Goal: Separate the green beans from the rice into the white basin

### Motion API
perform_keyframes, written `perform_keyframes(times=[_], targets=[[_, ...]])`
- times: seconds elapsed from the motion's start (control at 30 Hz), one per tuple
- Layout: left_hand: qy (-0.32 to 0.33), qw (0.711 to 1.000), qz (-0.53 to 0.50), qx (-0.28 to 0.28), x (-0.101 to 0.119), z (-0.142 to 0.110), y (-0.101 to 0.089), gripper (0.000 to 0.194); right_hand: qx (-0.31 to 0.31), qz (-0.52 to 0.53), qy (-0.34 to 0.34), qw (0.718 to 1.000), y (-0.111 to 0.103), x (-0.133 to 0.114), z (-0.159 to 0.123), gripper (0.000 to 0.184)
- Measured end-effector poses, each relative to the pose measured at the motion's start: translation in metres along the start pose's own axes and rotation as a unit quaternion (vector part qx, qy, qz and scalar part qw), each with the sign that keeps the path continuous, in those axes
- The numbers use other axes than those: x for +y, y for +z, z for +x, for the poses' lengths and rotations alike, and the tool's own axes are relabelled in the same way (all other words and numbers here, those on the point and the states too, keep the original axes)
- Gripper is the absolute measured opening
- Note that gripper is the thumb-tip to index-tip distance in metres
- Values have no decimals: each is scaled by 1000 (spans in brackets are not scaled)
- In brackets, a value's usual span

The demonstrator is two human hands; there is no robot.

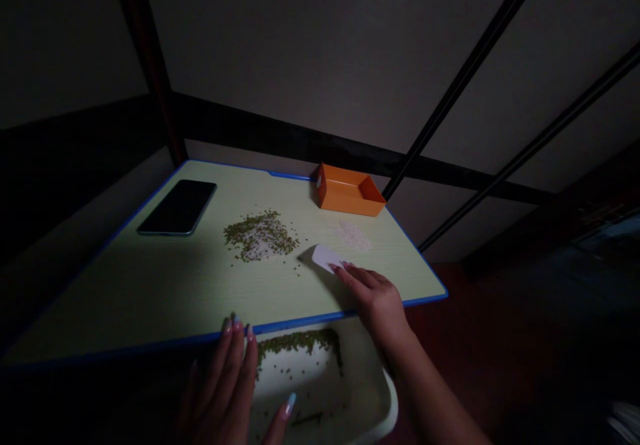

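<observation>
My right hand is closed on a small white card, its free end low over the table top. Just left of the card lies a heap of green beans mixed with white grains that look like rice. Beyond my right hand is a thin patch of white grains. My left hand has its fingers stretched out, the tips at the table's near edge and the thumb apart. Beside it, below the table edge, a white tub holds more green beans.
An orange open box stands at the back right of the pale green table with blue edging. A dark-screened phone lies at the left. Behind the table rises a panelled wall. The scene is dim.
</observation>
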State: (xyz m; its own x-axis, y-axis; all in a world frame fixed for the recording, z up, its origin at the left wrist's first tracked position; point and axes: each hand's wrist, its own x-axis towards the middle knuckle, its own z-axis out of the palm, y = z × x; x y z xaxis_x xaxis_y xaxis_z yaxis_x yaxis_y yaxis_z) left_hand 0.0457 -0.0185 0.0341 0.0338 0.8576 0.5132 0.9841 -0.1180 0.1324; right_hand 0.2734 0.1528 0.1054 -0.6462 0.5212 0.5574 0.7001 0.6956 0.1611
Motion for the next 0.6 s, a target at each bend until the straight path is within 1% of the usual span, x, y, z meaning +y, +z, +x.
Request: perform_keyframes(times=[0.13,0.27,0.37,0.47,0.6], targets=[[-6,1000,3,-3,1,1,-1,82,-18,-14,46,999,3,15,2,63],[-11,1000,4,-1,2,2,-3,82,4,7,58,998,6,21,1,65],[-10,1000,11,-2,3,2,-4,84,28,31,26,999,7,17,0,59],[-7,1000,19,0,3,1,-5,84,42,52,-19,998,8,6,3,56],[-4,1000,31,3,4,2,-8,83,33,90,-63,993,11,-8,13,57]])
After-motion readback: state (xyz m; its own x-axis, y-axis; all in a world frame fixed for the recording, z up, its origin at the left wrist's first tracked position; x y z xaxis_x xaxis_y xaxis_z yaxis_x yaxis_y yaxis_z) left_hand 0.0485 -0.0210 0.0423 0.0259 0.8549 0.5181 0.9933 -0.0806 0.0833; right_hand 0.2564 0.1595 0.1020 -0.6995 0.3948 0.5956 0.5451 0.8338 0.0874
